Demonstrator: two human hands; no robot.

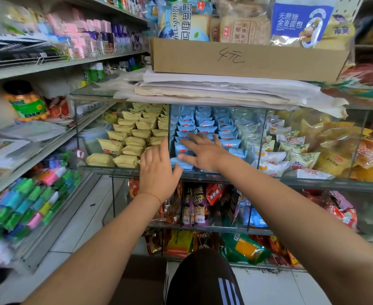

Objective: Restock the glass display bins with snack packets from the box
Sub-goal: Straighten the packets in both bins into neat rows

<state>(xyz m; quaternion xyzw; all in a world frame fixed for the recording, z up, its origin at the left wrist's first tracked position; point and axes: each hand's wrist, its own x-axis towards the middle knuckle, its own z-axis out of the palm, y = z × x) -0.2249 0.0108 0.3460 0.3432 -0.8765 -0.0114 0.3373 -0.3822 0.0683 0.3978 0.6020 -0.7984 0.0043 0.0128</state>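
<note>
Several rows of blue packets (205, 128) already fill the middle glass bin (203, 176), stacked nearly to the shelf above, so we judge this compartment close to full. Our right hand (203, 154) lies flat on the front packets, fingers straight and spread, pressing them back and gripping nothing. Our left hand (158, 172) is at the bin's front edge, by the glass divider (169, 133), fingers straight and empty too. We seem to be tidying the last packets into line.

To the left, the yellow packets (135, 139) stand in neat tiers, that bin also well stocked. To the right, the white packets (284, 148) lie looser and lower, so that compartment may still want topping up. The supply box (141, 280) shows only as a brown cardboard flap at the bottom, beside our knee; we cannot tell what remains in it.

These packets are small pillow shapes in glossy, crinkly film with crimped ends, soft enough to shift under a palm. Thin clear panes with hard edges form the bins. Above sits a plain cardboard tray (247, 59) on folded papers, holding bread bags.
</note>
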